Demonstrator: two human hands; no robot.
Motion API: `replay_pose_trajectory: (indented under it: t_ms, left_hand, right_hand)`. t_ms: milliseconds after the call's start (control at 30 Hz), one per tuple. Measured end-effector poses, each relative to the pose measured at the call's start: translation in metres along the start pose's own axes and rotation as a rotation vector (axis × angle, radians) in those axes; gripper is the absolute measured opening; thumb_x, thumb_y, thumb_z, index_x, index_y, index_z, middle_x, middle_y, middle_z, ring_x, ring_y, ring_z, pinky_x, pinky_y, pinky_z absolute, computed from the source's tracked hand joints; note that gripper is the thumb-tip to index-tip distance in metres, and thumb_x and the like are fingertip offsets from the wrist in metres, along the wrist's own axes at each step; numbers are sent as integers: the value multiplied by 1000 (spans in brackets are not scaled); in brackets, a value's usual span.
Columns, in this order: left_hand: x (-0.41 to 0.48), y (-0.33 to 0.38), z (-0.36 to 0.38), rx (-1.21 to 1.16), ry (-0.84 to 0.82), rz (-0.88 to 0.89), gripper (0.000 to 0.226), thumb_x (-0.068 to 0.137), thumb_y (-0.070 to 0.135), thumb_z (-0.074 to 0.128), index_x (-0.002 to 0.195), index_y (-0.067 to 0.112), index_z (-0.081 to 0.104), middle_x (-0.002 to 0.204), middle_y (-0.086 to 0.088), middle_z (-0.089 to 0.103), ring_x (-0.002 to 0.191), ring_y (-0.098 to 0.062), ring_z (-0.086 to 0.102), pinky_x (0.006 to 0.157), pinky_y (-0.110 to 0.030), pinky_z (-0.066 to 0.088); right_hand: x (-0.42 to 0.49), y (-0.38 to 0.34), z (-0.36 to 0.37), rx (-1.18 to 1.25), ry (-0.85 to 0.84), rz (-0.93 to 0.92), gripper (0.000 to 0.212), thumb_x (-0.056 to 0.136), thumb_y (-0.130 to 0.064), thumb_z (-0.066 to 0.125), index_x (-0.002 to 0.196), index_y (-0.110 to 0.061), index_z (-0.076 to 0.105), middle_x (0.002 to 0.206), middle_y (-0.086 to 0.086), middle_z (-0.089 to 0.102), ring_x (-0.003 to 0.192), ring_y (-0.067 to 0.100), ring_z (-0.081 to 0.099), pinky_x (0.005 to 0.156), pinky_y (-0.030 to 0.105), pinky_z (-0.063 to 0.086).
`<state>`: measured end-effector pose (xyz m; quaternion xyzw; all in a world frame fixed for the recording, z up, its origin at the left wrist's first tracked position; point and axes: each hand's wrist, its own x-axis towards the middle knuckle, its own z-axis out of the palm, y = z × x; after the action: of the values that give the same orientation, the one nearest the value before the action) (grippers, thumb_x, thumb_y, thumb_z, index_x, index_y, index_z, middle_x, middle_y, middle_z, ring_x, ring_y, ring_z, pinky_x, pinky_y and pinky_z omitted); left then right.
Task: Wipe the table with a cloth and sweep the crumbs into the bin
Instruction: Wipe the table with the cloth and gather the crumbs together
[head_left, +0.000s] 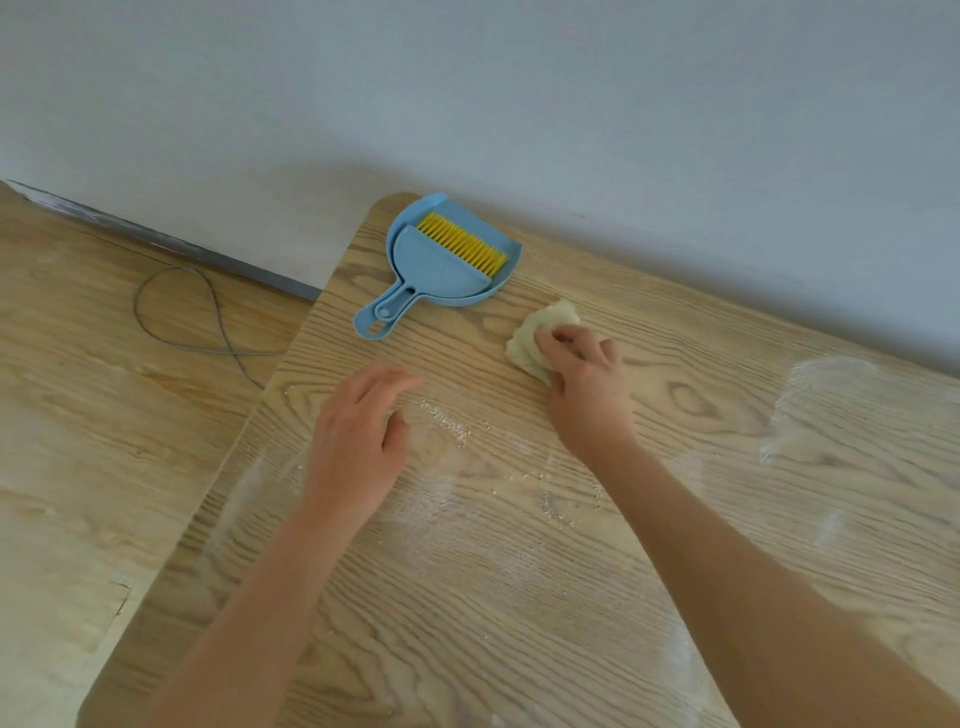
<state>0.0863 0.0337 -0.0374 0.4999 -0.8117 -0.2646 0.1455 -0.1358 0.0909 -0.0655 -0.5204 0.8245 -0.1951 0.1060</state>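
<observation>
Nearest the camera, the wood-grain desk (519, 597) shows pale powdery smears across its near half, with a larger white patch out at 3 o'clock, so I judge the wiping far from finished. Further in, a loose line of crumbs (447, 421) lies just at 3 o'clock of the left hand (358, 431), which holds nothing, its fingers relaxed and slightly bent low over the wood; whether it touches the surface I cannot tell. At 1 o'clock from it, well apart, the right hand (582, 379) has its fingers curled over a bunched pale cloth (540, 332), pressing it to the desk. Beyond, at 11 o'clock of the cloth, the blue brush (441, 265) lies nested in its dustpan (415, 208) near the wall, so sweeping looks not yet begun. No bin is in view.
</observation>
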Motion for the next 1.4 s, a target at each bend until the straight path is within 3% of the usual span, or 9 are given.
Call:
replay_pose_trajectory:
  t_ms: [167, 367, 500, 600, 800, 900, 1133, 1267, 1400]
  left_hand:
    - [-3, -5, -5, -18, 10, 0, 37, 89, 5, 53, 121, 24, 59, 123, 12, 52, 116, 1, 38, 101, -25, 30]
    - [-6, -14, -14, -47, 32, -22, 36, 89, 5, 53, 118, 25, 58, 118, 19, 47, 116, -6, 44, 102, -31, 37]
    - [-10, -19, -16, -50, 34, -61, 37, 88, 7, 53, 119, 27, 58, 117, 22, 43, 115, -4, 45, 101, -34, 41]
    - [-12, -25, -16, -52, 45, -61, 38, 87, 6, 54, 118, 27, 58, 116, 19, 49, 113, -5, 47, 98, -37, 44]
    - [-15, -33, -20, -70, 83, -80, 36, 86, 6, 54, 114, 28, 59, 113, 20, 50, 111, -3, 47, 97, -36, 43]
    - [-16, -36, -24, -73, 90, -90, 34, 88, 6, 53, 116, 25, 59, 114, 19, 49, 111, -2, 46, 97, -32, 42]
    - [-21, -52, -38, -134, 184, -200, 36, 89, 3, 52, 117, 23, 60, 116, 19, 49, 115, -3, 44, 100, -24, 30]
    - [-26, -59, -44, -138, 195, -222, 36, 89, 5, 52, 118, 25, 60, 118, 16, 51, 116, -7, 46, 100, -27, 35]
    - [-32, -69, -46, -142, 220, -235, 36, 88, 4, 53, 117, 24, 60, 118, 11, 54, 115, -11, 48, 100, -32, 39]
  right_hand:
    - [-45, -46, 22, 139, -147, -303, 57, 77, 9, 58, 121, -27, 62, 122, -11, 59, 84, 16, 36, 74, 24, 36]
    - [-7, -31, -15, 281, 119, -48, 40, 83, 6, 54, 114, -15, 68, 113, -1, 67, 87, 23, 46, 75, 27, 39]
    - [17, -16, -10, 141, -12, 52, 43, 84, 5, 49, 119, -16, 65, 118, 1, 61, 102, 24, 46, 82, 22, 33]
    - [15, -36, 9, 104, -48, -8, 46, 83, 4, 50, 123, -16, 62, 119, 3, 54, 110, 23, 46, 82, 22, 35]
    - [-13, -92, 41, 176, -155, -296, 45, 77, 5, 56, 114, -19, 66, 111, -1, 58, 92, 23, 47, 74, 35, 48]
    - [-35, -95, 40, 255, -252, -428, 42, 77, 5, 55, 108, -19, 70, 106, -3, 63, 85, 17, 45, 75, 30, 46]
    - [3, -108, 15, 315, -153, -230, 40, 82, 3, 55, 115, -16, 67, 110, -3, 64, 99, 19, 51, 85, 22, 39]
    - [6, -120, 44, 124, -249, -285, 49, 83, 1, 53, 128, -17, 56, 124, 0, 52, 109, 22, 44, 91, 32, 44]
    - [-19, -121, 49, 143, -295, -419, 48, 79, 3, 55, 121, -18, 62, 117, 1, 56, 97, 23, 47, 79, 37, 49]
